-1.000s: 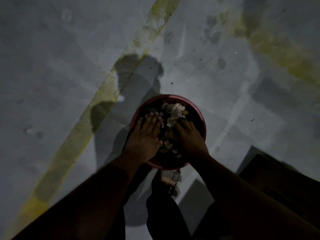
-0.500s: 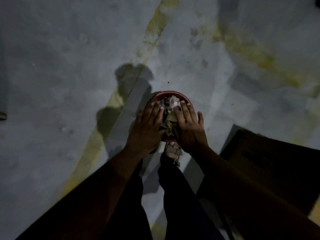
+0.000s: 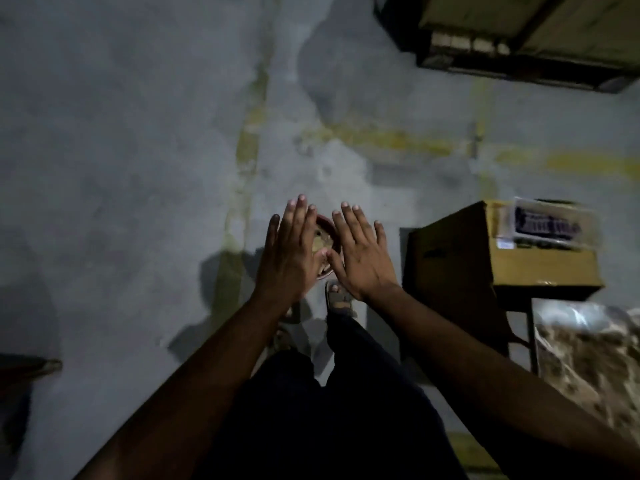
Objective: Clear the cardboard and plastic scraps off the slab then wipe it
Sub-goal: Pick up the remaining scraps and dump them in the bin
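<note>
A red round bin (image 3: 325, 226) stands on the grey floor far below, mostly hidden behind my hands. Pale scraps (image 3: 319, 241) show inside it between my palms. My left hand (image 3: 291, 252) is held flat above the bin's left side, fingers straight and together, holding nothing. My right hand (image 3: 360, 252) hovers over the bin's right side with its fingers spread, also empty. The two thumbs nearly meet over the bin.
A cardboard box (image 3: 502, 258) with a printed packet on top sits on a stand at the right. A speckled stone slab (image 3: 588, 368) shows at the lower right. A dark pallet (image 3: 519, 39) lies at the top right. My sandalled feet (image 3: 341, 297) stand just behind the bin.
My hands have lifted out of the bin and spread open, and the bin looks much smaller and farther below. The view has swung up, bringing the box, slab and pallet into sight.
</note>
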Motion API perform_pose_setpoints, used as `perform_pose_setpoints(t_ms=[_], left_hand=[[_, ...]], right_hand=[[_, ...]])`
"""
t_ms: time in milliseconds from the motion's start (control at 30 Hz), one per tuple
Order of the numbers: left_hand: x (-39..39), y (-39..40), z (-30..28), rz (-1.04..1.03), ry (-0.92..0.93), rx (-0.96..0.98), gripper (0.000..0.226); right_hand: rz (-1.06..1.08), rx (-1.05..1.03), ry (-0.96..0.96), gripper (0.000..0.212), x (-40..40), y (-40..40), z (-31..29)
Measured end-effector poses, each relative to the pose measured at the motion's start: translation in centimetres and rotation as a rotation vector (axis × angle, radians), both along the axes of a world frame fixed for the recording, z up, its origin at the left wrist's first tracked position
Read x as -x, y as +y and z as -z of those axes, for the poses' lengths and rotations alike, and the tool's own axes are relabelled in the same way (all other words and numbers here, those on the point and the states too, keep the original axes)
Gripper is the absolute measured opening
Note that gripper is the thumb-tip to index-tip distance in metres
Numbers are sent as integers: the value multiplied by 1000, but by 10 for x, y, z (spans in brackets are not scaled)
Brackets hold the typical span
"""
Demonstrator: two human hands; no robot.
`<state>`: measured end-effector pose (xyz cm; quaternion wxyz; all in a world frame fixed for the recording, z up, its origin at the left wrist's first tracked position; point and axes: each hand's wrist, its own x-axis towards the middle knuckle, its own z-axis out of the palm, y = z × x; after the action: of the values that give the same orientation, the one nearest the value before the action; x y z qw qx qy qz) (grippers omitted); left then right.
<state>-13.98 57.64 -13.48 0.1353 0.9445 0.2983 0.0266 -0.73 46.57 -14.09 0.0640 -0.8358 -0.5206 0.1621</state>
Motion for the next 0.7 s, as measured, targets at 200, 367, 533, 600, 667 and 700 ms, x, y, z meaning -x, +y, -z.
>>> perform_pose_setpoints(t_ms=[200,367,533,600,667,700], left_hand=[[-21,-40,-59,286,2,-142,76],[-52,-98,-91,556,-65,-184,74],[-100,-192,-118,805,-81,-135,78],[-114,-235,-125,892,-106,-148,77],[-129,-286,-129,981,-119,-161,76],[-137,-313,-129,1024,-127,-168,75]], right_hand=[[318,-73,-104,69,19,-81,-65],[588,-106,-167,70,14,-167,-103],[905,-172,-173,71,12,-279,-120],[1007,-177,-172,70,16,-324,-120],[1104,-176,-175,69,23,-372,-120],[1144,-165,-178,70,26,-397,-120]])
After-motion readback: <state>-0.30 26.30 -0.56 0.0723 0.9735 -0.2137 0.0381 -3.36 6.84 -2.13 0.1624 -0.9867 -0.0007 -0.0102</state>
